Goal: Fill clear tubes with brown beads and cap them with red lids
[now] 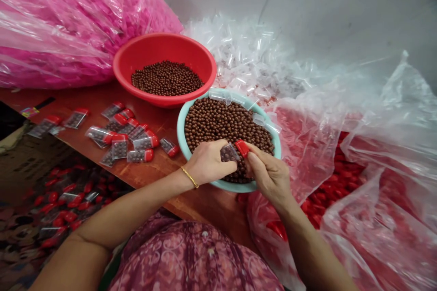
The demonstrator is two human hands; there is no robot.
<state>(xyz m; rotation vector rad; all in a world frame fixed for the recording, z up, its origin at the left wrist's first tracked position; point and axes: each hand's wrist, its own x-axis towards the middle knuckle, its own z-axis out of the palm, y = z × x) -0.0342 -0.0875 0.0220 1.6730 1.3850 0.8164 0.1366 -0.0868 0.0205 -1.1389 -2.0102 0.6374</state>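
Observation:
My left hand [206,161] is closed on a small clear plastic container [229,153] holding brown balls. Close beside its mouth, my right hand [268,170] pinches a red cap [242,148] between thumb and fingers. Both hands are over a light blue basin [182,134] full of round brown balls [218,120]. Clear empty containers [235,98] lie along the basin's far rim, and a few more are at its right rim. Whether cap and container touch is hard to make out.
Capped containers [119,146] lie on the brown table [139,173] at left; more are heaped below its edge. Behind stands a red basin [119,63] with brown balls. A bag of pink pieces [85,22], clear containers [252,54] and a bag of red caps [336,186] surround the basins.

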